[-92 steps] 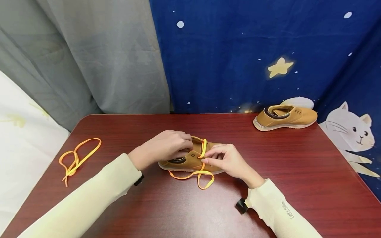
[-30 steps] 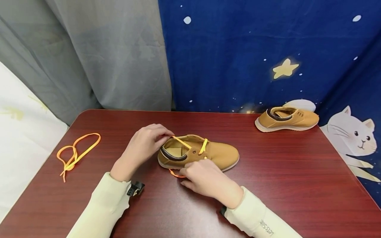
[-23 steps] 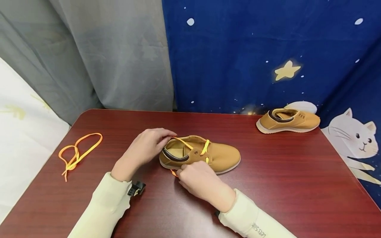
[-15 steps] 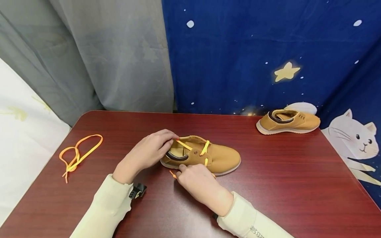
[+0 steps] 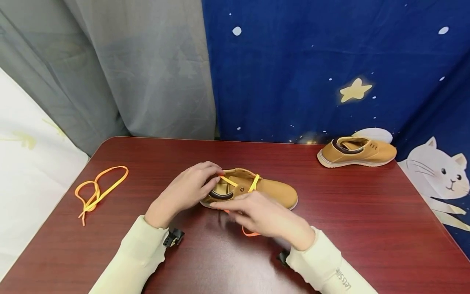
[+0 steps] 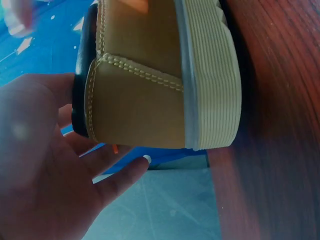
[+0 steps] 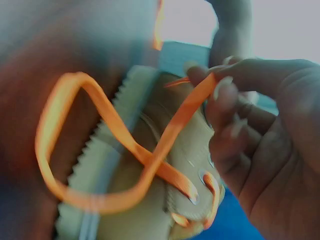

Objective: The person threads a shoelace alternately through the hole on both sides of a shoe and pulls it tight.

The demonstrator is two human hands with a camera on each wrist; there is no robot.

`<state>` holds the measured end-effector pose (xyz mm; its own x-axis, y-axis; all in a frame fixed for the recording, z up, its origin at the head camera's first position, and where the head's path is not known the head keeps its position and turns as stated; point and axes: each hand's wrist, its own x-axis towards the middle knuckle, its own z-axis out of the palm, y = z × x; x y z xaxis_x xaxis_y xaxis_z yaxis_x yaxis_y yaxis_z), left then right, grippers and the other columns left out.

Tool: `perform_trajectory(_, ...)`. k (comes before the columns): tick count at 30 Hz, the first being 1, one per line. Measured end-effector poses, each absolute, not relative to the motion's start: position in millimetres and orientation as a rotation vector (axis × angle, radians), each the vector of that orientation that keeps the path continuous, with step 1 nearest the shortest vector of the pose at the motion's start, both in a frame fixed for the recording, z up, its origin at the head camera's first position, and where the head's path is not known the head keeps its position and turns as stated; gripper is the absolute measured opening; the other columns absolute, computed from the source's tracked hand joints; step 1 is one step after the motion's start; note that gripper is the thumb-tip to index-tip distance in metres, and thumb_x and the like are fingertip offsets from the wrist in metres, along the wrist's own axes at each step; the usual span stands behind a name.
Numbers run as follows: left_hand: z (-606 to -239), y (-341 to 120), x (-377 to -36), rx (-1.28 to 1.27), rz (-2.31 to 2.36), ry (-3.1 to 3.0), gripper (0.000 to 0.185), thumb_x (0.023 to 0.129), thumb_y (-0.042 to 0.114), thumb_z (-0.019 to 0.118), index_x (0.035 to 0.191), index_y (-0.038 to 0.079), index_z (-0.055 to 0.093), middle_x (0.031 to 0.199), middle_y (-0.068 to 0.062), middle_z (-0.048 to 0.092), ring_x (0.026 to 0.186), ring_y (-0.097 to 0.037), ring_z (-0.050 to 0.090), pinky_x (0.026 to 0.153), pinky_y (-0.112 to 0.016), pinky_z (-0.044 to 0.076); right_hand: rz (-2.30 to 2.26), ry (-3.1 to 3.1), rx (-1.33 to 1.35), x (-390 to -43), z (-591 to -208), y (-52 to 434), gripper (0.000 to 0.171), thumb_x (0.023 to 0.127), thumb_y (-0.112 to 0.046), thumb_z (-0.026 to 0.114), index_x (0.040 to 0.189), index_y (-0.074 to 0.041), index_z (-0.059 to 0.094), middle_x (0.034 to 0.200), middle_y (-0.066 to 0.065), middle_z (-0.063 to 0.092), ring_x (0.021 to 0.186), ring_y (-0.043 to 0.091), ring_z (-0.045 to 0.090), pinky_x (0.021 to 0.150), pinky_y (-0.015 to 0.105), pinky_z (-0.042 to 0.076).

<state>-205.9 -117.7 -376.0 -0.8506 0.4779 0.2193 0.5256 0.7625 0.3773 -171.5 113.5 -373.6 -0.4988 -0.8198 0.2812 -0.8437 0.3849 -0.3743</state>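
Observation:
A tan shoe (image 5: pixel 277 192) lies in the middle of the dark red table (image 5: pixel 367 228), toe to the right. An orange lace (image 5: pixel 253 183) runs through its eyelets. My left hand (image 5: pixel 187 190) sits at the heel collar and pinches one lace end, which stretches taut across the opening. The left wrist view shows the heel (image 6: pixel 140 100) and ribbed sole (image 6: pixel 210 75) in front of that hand's palm (image 6: pixel 50 175). My right hand (image 5: pixel 264 214) hovers in front of the shoe's near side. It pinches the other lace strand (image 7: pixel 150 155), and a loop (image 5: pixel 249 233) hangs below it.
A second tan shoe (image 5: pixel 358 151) without a lace stands at the table's far right corner. A spare orange lace (image 5: pixel 97 190) lies loosely coiled near the left edge. Grey and blue patterned curtains hang behind the table.
My right hand has lifted off the table at the shoe's near side and drawn the lace out, so a loop now hangs under it. My left hand stays at the heel.

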Motion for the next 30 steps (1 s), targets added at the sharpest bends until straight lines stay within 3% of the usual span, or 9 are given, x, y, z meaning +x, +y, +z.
perform_trajectory(3, -377, -117, -206, -0.837, -0.64, -2.818, 0.021, 0.1, 0.018, 0.061, 0.117, 0.013, 0.072, 0.122, -0.001, 0.069, 0.118, -0.019, 0.065, 0.103, -0.041, 0.051, 1.025, -2.472, 1.594, -182, -367, 124, 0.035, 0.095, -0.004, 0.066, 0.127, -0.016, 0.072, 0.09, -0.003, 0.072, 0.07, -0.001, 0.053, 0.064, 0.012, 0.046)
perform_trajectory(13, -372, -109, -208, -0.849, -0.653, -2.778, 0.022, 0.1, 0.018, 0.062, 0.118, 0.013, 0.072, 0.124, -0.002, 0.069, 0.119, -0.02, 0.064, 0.106, -0.041, 0.05, 1.552, -2.538, 1.227, -201, -344, 156, 0.015, 0.093, -0.008, 0.071, 0.104, -0.011, 0.08, 0.084, 0.006, 0.077, 0.06, 0.009, 0.062, 0.052, 0.021, 0.047)
perform_trajectory(19, -362, -91, -212, -0.848, -0.688, -2.771, 0.024, 0.097, 0.014, 0.064, 0.12, 0.015, 0.072, 0.123, 0.0, 0.069, 0.117, -0.018, 0.065, 0.103, -0.039, 0.051, 1.481, -2.521, 1.335, -212, -337, 166, 0.022, 0.093, -0.003, 0.069, 0.111, -0.011, 0.076, 0.101, 0.009, 0.079, 0.076, 0.013, 0.071, 0.065, 0.021, 0.054)
perform_trajectory(22, -361, -78, -216, -0.856, -0.679, -2.782, 0.027, 0.095, 0.011, 0.067, 0.122, 0.015, 0.07, 0.123, 0.0, 0.07, 0.116, -0.017, 0.065, 0.101, -0.038, 0.052, 1.517, -2.508, 1.257, -215, -338, 165, 0.023, 0.091, -0.002, 0.072, 0.112, -0.01, 0.076, 0.103, 0.01, 0.078, 0.083, 0.013, 0.075, 0.071, 0.023, 0.057)
perform_trajectory(25, -365, -68, -219, -0.824, -0.648, -2.793, 0.026, 0.093, 0.014, 0.07, 0.119, 0.018, 0.072, 0.118, 0.003, 0.072, 0.109, -0.014, 0.068, 0.095, -0.037, 0.055, 1.598, -2.451, 1.089, -217, -341, 161, 0.019, 0.088, -0.002, 0.075, 0.107, -0.007, 0.078, 0.102, 0.011, 0.078, 0.079, 0.015, 0.074, 0.069, 0.023, 0.058)
perform_trajectory(30, -379, -58, -220, -0.697, -0.598, -2.777, 0.012, 0.095, 0.03, 0.071, 0.106, 0.028, 0.077, 0.103, 0.012, 0.076, 0.085, -0.007, 0.069, 0.069, -0.032, 0.055, 1.833, -2.302, 0.921, -218, -346, 158, 0.014, 0.087, 0.005, 0.073, 0.101, 0.003, 0.078, 0.103, 0.011, 0.079, 0.077, 0.01, 0.073, 0.07, 0.029, 0.061)
